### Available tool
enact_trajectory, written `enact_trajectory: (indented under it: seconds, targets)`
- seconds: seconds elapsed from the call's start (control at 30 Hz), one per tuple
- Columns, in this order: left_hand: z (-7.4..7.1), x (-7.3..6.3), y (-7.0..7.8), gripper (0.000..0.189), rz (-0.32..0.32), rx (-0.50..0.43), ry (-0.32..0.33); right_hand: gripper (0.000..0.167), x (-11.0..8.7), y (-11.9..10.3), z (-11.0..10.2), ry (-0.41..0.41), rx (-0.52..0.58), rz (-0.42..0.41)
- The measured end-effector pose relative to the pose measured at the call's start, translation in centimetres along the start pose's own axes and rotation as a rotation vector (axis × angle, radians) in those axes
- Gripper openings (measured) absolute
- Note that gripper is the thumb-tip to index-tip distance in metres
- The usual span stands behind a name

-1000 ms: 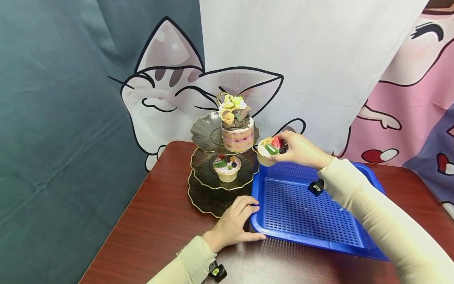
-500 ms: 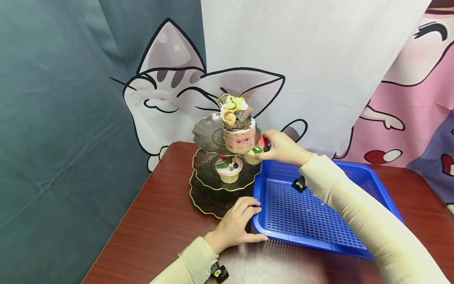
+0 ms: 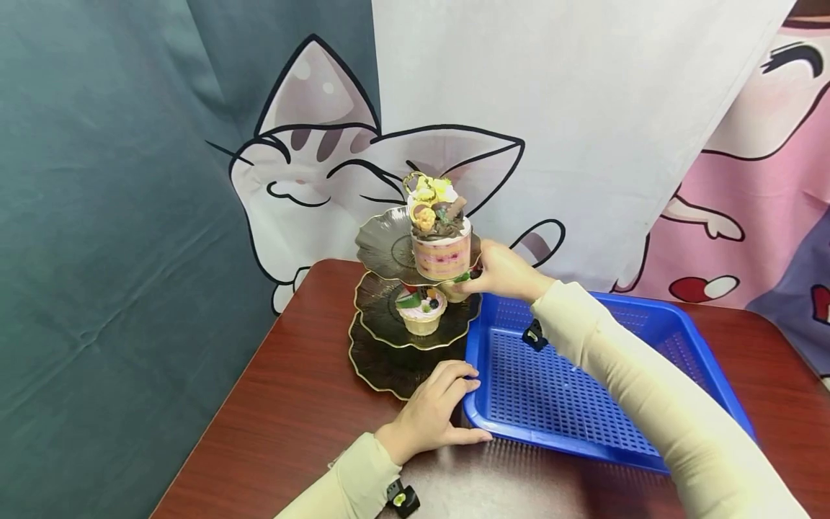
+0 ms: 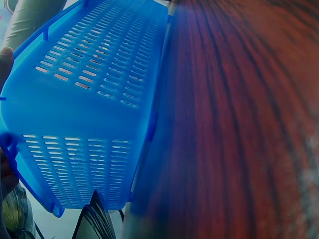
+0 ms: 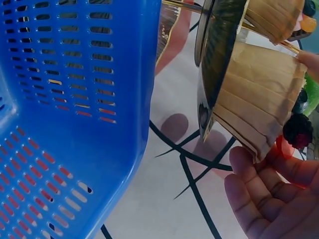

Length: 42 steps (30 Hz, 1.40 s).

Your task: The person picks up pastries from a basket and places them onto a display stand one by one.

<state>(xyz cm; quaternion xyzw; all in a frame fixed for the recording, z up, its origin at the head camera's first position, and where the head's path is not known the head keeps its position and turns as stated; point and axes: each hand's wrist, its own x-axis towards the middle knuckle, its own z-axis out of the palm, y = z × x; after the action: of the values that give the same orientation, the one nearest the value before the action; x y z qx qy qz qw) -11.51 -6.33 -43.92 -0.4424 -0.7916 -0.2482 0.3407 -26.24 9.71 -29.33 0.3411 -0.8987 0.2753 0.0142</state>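
Observation:
My right hand (image 3: 509, 272) pinches a fruit cupcake (image 5: 256, 94) by its pleated tan cup. In the right wrist view the cup's base meets the middle plate (image 5: 224, 59) of a tiered stand; in the head view the top tier partly hides it. Another fruit cupcake (image 3: 421, 311) sits beside it on the middle plate (image 3: 376, 317). A tall layered dessert cup (image 3: 441, 252) with chocolate and yellow toppings stands on the top plate (image 3: 382, 241). My left hand (image 3: 431, 411) holds the near left corner of the blue basket (image 3: 476, 404), thumb and fingers at its rim.
The stand's bottom plate (image 3: 376, 360) lies left of the basket on the reddish wooden table (image 3: 272, 411). A cloth backdrop (image 3: 583, 108) with cartoon cats hangs behind the table. My right forearm (image 3: 642, 382) crosses above the basket.
My right hand has carried the cupcake leftward from above the basket to the middle plate, beneath the top tier's edge. The left hand has stayed at the basket's corner.

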Motion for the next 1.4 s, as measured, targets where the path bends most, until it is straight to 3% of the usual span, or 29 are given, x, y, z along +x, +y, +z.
enact_trajectory:
  seconds: [0.17,0.33,0.87,1.4]
  targets:
    - [0.0,0.0,0.1,0.065,0.004,0.005,0.007,0.063,0.3,-0.2,0.2,-0.029,0.033,0.023]
    - [0.0,-0.1,0.0,0.066,0.009,0.011,0.015,0.069,0.6,0.0,0.5,-0.034,0.051,0.022]
    - [0.1,-0.1,0.0,0.067,0.012,0.017,0.016,0.067,1.7,-0.2,1.8,-0.035,0.272,0.075]
    - [0.0,0.0,0.0,0.066,0.004,0.009,0.016,0.064,1.6,0.1,1.7,-0.060,0.243,0.068]
